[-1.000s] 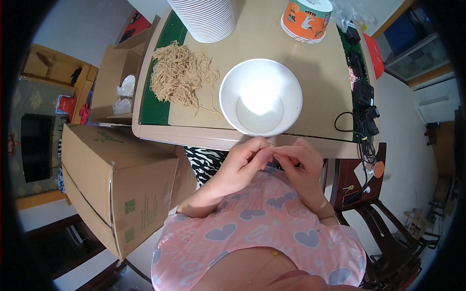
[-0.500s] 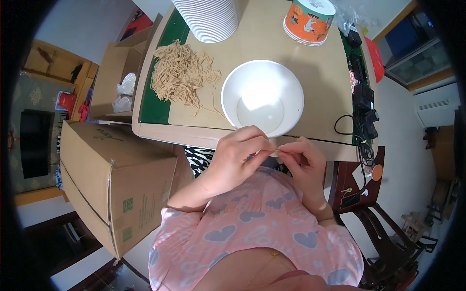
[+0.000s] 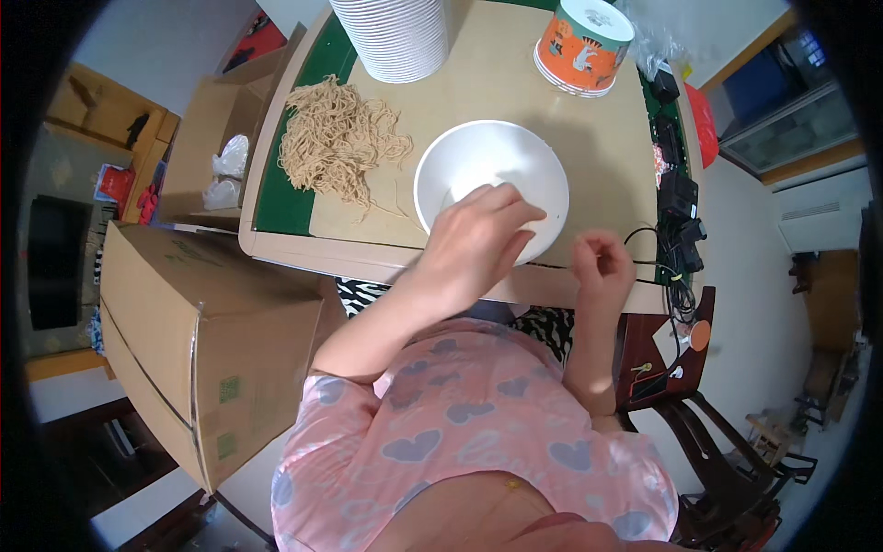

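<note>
My left hand (image 3: 478, 239) is above the near rim of a round white bowl (image 3: 438, 156), its fingers curled toward the thumb. Whatever lies in its grip is too small to make out. Right of the bowl, over the table's front edge, my right hand (image 3: 602, 264) is closed with thumb and forefinger bent together; I cannot make out anything between them. A loose heap of tan yarn (image 3: 336, 143) lies left of the bowl. One thin strand trails from it toward the bowl's near left side. My left hand hides part of the bowl's inside.
A tall stack of white cups or tubs (image 3: 395, 41) stands at the far left of the table (image 3: 497, 55). An orange and green paper tub (image 3: 584, 51) is at the far right. Black adapters and cables (image 3: 681, 198) line the right edge. Large cardboard boxes (image 3: 248, 368) stand left.
My hands were together in front of the bowl and have moved apart. The left has risen over the bowl's near rim; the right has shifted right and slightly up.
</note>
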{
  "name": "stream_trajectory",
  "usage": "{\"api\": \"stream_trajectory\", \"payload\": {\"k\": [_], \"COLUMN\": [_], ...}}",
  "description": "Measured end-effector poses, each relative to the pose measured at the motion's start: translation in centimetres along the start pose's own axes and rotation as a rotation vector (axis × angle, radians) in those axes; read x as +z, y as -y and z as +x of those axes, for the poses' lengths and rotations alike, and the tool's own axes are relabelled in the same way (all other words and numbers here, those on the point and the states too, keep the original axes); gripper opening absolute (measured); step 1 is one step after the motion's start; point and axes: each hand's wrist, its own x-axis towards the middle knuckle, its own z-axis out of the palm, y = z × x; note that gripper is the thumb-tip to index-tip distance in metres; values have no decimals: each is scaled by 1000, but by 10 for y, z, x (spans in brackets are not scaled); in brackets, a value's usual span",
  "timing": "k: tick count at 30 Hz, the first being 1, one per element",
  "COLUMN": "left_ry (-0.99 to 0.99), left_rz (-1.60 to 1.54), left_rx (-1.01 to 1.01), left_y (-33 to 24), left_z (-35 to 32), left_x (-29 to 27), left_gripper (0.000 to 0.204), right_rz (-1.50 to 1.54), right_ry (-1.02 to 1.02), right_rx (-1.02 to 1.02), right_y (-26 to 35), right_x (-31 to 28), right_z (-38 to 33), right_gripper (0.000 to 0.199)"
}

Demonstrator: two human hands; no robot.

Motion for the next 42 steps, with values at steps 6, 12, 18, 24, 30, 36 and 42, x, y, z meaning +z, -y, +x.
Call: {"api": "stream_trajectory", "payload": {"k": [6, 12, 18, 24, 30, 36, 42], "left_ry": [126, 212, 209, 175, 153, -17, 173], "left_rz": [244, 309, 288, 298, 280, 96, -219], "left_rx": [-10, -39, -7, 37, 78, -23, -208], "left_y": [21, 22, 22, 26, 25, 26, 21], "left_z": [21, 23, 23, 22, 21, 16, 18], "left_x": [25, 34, 36, 41, 38, 22, 5], "left_gripper": [20, 20, 18, 13, 8, 6, 11], "right_rz": [66, 130, 101, 68, 15, 280, 91], "right_ry": [90, 110, 160, 165, 150, 166, 183], "right_rx": [120, 156, 84, 34, 85, 192, -1], "right_y": [-31, -34, -41, -37, -25, -17, 24], "right_x": [0, 3, -3, 2, 4, -7, 15], "right_z": [27, 26, 29, 27, 23, 9, 0], "right_gripper": [4, 5, 8, 9, 12, 21, 32]}}
